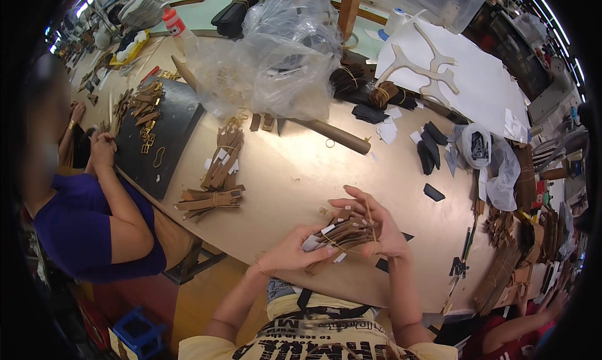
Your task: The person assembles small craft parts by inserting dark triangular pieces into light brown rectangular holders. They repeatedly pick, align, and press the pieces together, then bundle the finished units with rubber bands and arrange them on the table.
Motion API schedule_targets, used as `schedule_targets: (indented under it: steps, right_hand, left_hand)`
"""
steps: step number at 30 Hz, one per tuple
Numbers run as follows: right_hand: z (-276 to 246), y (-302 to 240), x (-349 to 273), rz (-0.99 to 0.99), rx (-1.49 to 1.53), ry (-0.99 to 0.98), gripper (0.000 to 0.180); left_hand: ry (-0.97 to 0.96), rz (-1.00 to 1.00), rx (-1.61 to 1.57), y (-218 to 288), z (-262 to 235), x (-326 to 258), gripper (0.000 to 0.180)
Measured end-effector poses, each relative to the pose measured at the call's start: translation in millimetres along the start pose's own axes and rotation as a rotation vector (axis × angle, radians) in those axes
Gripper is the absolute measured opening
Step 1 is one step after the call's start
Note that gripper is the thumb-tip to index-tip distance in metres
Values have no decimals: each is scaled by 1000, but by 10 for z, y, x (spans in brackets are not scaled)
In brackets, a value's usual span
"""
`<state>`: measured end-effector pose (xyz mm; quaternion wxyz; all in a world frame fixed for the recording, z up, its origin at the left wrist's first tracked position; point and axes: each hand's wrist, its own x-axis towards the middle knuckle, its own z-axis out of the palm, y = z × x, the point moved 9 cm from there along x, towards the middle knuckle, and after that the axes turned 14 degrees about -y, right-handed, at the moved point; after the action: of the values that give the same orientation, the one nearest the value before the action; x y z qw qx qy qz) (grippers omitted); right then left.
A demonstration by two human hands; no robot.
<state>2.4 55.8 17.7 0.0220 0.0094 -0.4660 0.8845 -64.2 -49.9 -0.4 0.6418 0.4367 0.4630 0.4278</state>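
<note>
The right hand (pixel 376 225) has its fingers spread, stretching a rubber band (pixel 371 225) around a bundle of brown strips (pixel 342 234). The left hand (pixel 295 250) clasps the bundle's near end above the table (pixel 301 172). The step in hand looks like banding; 1 more loop needs steady tension.
</note>
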Motion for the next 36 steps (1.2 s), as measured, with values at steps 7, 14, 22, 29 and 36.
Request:
schedule_targets:
  steps: [7, 14, 22, 29, 36]
  right_hand:
    - [80, -309, -27, 356, -1142, -3, 73]
    - [206, -289, 91, 175, -890, -115, 62]
    - [264, -41, 350, 77, -670, -271, 49]
    - [417, -22, 902, 66, -447, -451, 45]
    - [489, 70, 1198, 43, -478, -441, 46]
  left_hand:
    - [-106, -192, 469, -73, 199, 108, 40]
    - [211, -179, -147, -322, 27, -178, 38]
    - [212, -6, -710, -518, 18, -382, 64]
    - [143, 415, -1345, -483, -223, -702, 81]
    - [418, 308, -1119, -597, -512, -984, 49]
